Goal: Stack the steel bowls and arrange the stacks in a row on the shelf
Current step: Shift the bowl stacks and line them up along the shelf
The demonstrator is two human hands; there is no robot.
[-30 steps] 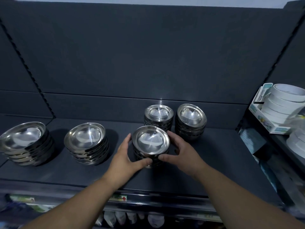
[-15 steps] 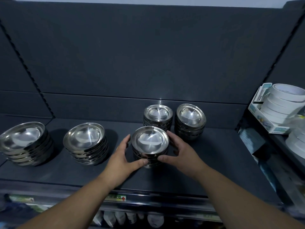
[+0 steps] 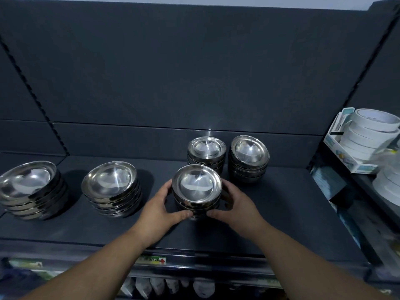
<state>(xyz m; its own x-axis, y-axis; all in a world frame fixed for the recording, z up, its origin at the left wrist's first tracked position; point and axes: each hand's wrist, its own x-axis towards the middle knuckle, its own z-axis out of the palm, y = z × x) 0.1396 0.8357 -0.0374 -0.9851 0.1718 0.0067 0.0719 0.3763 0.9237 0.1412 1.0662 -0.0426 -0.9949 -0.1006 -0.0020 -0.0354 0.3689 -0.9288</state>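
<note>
we see the front stack of bowls (image 3: 197, 187) at the centre of the frame, upright on the shelf (image 3: 281, 213), squarely between the two hands. the left hand (image 3: 159, 210) grasps its left wall and the right hand (image 3: 234, 207) its right, fingers curled round it, thumbs near its base. neither hand is nearer. just above it stand the back left stack (image 3: 206, 151) and the back right stack (image 3: 249, 156); we judge the free place in their row lies up and to the left.

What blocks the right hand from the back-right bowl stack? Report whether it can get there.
Probably yes, nothing blocks it. The right hand grips the front stack, but only bare shelf lies between it and the back-right stack.
</note>
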